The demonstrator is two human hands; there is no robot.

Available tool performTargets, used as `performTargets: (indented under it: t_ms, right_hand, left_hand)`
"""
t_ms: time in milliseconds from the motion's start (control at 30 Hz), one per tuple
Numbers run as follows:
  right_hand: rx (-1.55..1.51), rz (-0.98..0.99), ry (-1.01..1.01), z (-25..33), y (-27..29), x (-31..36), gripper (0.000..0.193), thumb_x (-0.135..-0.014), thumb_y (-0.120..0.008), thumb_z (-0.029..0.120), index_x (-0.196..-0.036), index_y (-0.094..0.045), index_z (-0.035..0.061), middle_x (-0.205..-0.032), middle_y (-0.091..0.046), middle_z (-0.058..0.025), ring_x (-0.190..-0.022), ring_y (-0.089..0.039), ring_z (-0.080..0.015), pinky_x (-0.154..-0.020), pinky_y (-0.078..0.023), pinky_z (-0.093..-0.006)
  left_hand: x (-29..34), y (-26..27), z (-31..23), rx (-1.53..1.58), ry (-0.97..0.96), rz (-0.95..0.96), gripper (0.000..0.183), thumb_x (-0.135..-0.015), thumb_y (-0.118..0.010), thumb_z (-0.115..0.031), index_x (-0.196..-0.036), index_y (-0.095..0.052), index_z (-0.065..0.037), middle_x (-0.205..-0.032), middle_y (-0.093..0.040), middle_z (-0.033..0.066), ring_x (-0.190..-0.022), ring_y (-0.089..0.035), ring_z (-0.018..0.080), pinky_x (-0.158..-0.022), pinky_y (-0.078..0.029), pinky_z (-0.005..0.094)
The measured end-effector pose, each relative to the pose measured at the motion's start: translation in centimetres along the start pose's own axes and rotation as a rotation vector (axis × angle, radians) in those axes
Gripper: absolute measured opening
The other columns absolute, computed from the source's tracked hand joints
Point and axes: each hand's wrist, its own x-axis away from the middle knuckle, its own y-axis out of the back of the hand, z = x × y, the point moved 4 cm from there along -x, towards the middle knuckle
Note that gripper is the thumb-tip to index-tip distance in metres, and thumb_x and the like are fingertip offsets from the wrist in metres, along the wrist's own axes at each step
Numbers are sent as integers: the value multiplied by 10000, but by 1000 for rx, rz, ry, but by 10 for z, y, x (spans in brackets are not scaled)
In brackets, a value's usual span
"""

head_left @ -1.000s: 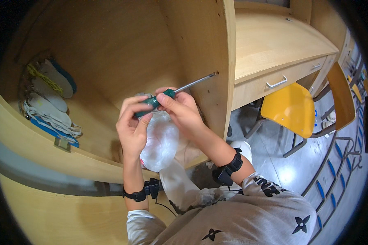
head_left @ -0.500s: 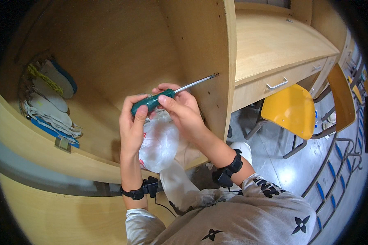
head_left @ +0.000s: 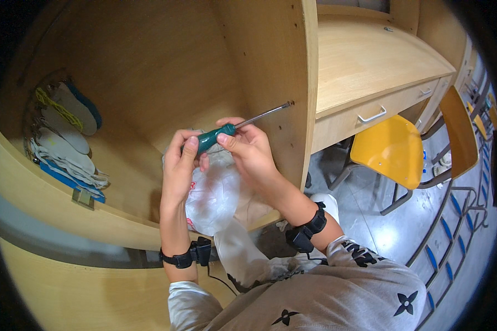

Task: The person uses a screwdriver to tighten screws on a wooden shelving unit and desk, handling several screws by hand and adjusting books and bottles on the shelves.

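A screwdriver (head_left: 210, 139) with a dark green handle and a thin metal shaft points up to the right. Its tip meets a small dark hole or fitting near the front edge of the upright wooden cabinet panel (head_left: 270, 60); which of these it is I cannot make out. My left hand (head_left: 178, 171) pinches the handle's rear end between thumb and fingers. Around the front of the handle, near the shaft, my right hand (head_left: 253, 154) is closed with its thumb on top. Below both hands lies a translucent plastic bag (head_left: 212, 196) with red print.
Insoles (head_left: 66, 118), yellow cord and white cloth items lie inside the cabinet at left, near a metal catch (head_left: 83, 197) on its front edge. To the right stand a wooden desk (head_left: 370, 60) with drawers, a yellow chair (head_left: 389, 149) and a metal rack with blue parts.
My left fingers and thumb have shifted on the handle's rear end and now cover more of it. The screwdriver's tip stays at the same spot on the panel.
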Motion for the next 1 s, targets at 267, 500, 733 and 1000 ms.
performTargets:
  t_ms: [267, 500, 733, 1000]
  right_hand:
    - [285, 39, -101, 19, 33, 34, 200, -837, -635, 36, -1029, -611, -11, -881, -622, -38, -817, -578, -106, -748, -460, -239]
    - [656, -224, 464, 134, 84, 75, 101, -836, -590, 16, -916, -631, -31, -734, -610, -39, -596, -553, -81, -549, -433, -197]
    - [803, -247, 740, 205, 82, 55, 107, -856, -576, 25, -929, -612, -44, -731, -589, -41, -647, -535, -92, -587, -412, -197]
    - [1398, -29, 598, 222, 59, -12, 79, -817, -573, 51, -841, -630, 3, -637, -591, -47, -549, -541, -100, -528, -427, -233]
  left_hand:
    - [11, -16, -40, -707, -746, -148, 249, -707, -616, 73, -935, -547, 0, -898, -504, 111, -834, -519, 210, -708, -446, 292]
    - [-5, -14, -32, -182, 64, 194, 441, -747, -716, -14, -1138, -523, 49, -877, -637, 171, -525, -550, 119, -461, -444, 223]
    - [-13, -5, -26, 430, 524, 286, 515, -892, -590, -352, -1162, -513, 79, -715, -579, 142, -316, -350, 64, -291, -253, 157]
    - [-14, -24, -48, -562, -153, 309, 352, -848, -630, -78, -1178, -589, 36, -805, -584, 81, -599, -481, 112, -557, -395, 208]
